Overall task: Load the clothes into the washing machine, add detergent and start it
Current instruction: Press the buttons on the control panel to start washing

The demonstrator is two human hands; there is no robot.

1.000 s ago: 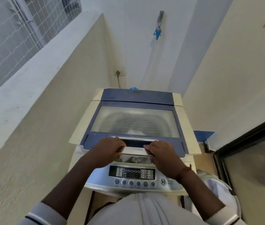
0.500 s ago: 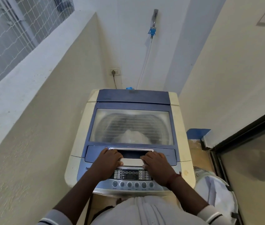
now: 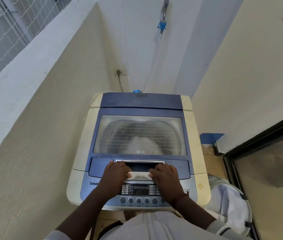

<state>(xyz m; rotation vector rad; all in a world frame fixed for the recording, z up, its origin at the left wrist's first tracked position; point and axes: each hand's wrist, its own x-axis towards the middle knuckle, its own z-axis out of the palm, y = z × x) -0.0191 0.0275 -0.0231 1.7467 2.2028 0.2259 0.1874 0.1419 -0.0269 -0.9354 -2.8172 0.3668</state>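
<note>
A top-loading washing machine (image 3: pixel 196 148) with a cream body and a blue lid (image 3: pixel 102 167) stands against the back wall. The lid lies flat and closed. Pale clothes (image 3: pixel 142 144) show dimly through its glass window. My left hand (image 3: pixel 115 174) and my right hand (image 3: pixel 165 175) rest side by side on the silver lid handle (image 3: pixel 139 176), fingers laid flat over it and pointing toward each other. Below the hands are the control panel (image 3: pixel 139 189) and a row of round buttons (image 3: pixel 139 200). No detergent is in view.
A white laundry basket (image 3: pixel 230 205) stands to the right of the machine, beside a dark-framed glass door (image 3: pixel 267 170). Walls close in on the left and right. A wall socket (image 3: pixel 120 71) with a plug and a tap (image 3: pixel 163 14) with a hose are behind the machine.
The lid, held partly raised by both hands a second ago, has come down flat onto the machine. My hands stay on its handle.
</note>
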